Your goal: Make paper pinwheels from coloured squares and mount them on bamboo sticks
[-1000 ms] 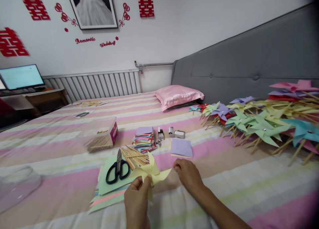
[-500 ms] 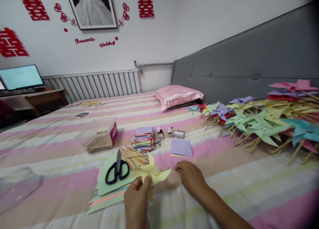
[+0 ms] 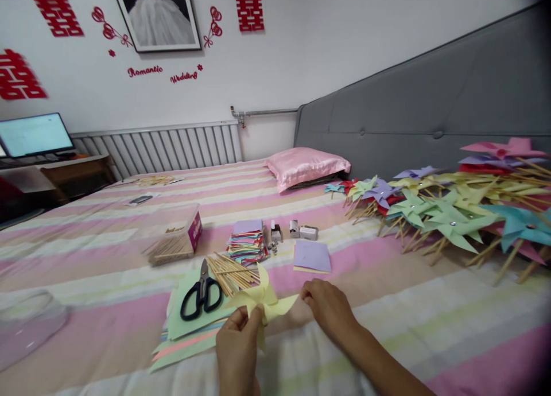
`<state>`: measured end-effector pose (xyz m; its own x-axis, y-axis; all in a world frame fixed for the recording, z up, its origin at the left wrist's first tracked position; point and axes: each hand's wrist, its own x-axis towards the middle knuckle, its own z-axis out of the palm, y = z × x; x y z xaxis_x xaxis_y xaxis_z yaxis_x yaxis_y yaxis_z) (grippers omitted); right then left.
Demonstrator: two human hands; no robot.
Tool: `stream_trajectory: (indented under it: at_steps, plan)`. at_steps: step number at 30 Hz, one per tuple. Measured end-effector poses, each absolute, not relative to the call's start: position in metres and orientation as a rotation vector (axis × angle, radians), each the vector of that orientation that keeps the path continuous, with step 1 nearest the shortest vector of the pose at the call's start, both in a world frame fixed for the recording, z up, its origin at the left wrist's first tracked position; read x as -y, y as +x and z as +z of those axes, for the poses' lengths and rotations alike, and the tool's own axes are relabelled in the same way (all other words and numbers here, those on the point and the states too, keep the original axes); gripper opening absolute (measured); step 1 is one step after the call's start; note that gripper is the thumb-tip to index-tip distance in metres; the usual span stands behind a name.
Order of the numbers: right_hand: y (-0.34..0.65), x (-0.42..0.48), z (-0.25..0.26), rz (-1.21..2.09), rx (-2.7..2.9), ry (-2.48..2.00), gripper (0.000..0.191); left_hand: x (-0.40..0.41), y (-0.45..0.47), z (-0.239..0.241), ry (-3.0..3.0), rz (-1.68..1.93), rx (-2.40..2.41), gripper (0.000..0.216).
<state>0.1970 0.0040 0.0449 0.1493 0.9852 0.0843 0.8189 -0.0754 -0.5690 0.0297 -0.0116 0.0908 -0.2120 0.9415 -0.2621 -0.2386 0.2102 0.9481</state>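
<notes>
My left hand [image 3: 238, 350] pinches the centre of a pale yellow paper pinwheel [image 3: 262, 298], holding it up above the striped bedspread [image 3: 387, 304]. My right hand [image 3: 328, 308] is just right of the pinwheel, fingers curled near its right-hand blade tip; whether it grips anything I cannot make out. Under and behind the pinwheel lie black-handled scissors [image 3: 201, 292] on green and pink paper sheets [image 3: 185, 327]. A loose bundle of wooden sticks [image 3: 230, 272] rests beside the scissors.
A stack of coloured paper squares [image 3: 247, 244], a lilac sheet [image 3: 312, 255] and small metal bits [image 3: 297, 231] lie farther back. A box of sticks [image 3: 174, 241] is at the left. Several finished pinwheels [image 3: 456, 212] are heaped at the right by the grey headboard [image 3: 430, 109]. A pink pillow [image 3: 307, 166] lies behind.
My hands and the pinwheel hold almost still. The view has shifted slightly, so everything sits a little lower and to the left.
</notes>
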Motion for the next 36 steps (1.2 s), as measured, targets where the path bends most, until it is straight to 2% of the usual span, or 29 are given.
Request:
stream_trajectory:
  at_steps: [12,19,27,36]
  plan:
    - [0.211,0.007,0.089,0.614,1.47,-1.517,0.018,0.014,0.031,0.087,0.891,1.27,-1.338,0.028]
    - [0.187,0.034,0.105,1.019,1.433,-1.073,0.007,0.011,0.042,0.069,1.032,1.311,-1.39,0.027]
    - [0.178,0.039,0.103,0.71,1.668,-1.224,0.01,0.017,0.048,0.082,0.937,1.246,-1.205,0.019]
    - [0.181,0.035,0.102,0.696,1.623,-1.306,0.008,0.019,0.049,0.089,0.866,1.249,-1.129,0.023]
